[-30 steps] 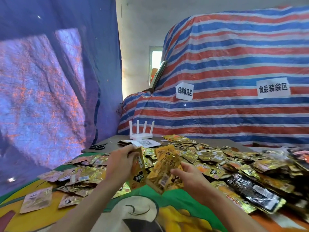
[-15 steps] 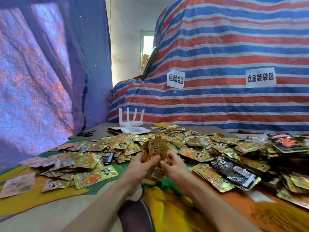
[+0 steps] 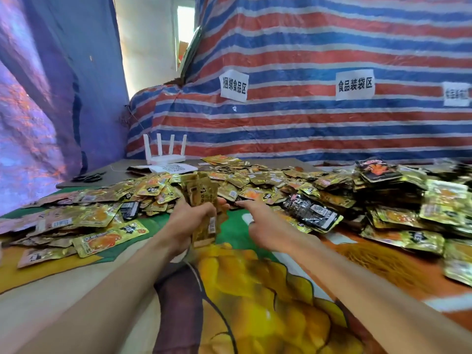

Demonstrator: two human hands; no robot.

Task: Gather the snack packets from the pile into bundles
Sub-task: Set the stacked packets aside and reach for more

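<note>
Cartoon-print tablecloth (image 3: 255, 290), near centre: left hand (image 3: 190, 222) is gripping an upright bundle of foil snack packets (image 3: 201, 191); right hand (image 3: 263, 226), empty with forefinger extended, is hovering beside the far pile (image 3: 255, 182). Packets are probably light, slippery and floppy; pinch mid-stack.

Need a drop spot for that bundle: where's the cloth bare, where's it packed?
Bare: the printed cloth between left forearm and right forearm, nearer than the packet pile; also its beige part outside the left forearm. Crowded: that pile spans the far cloth, stacked highest at right.
</note>
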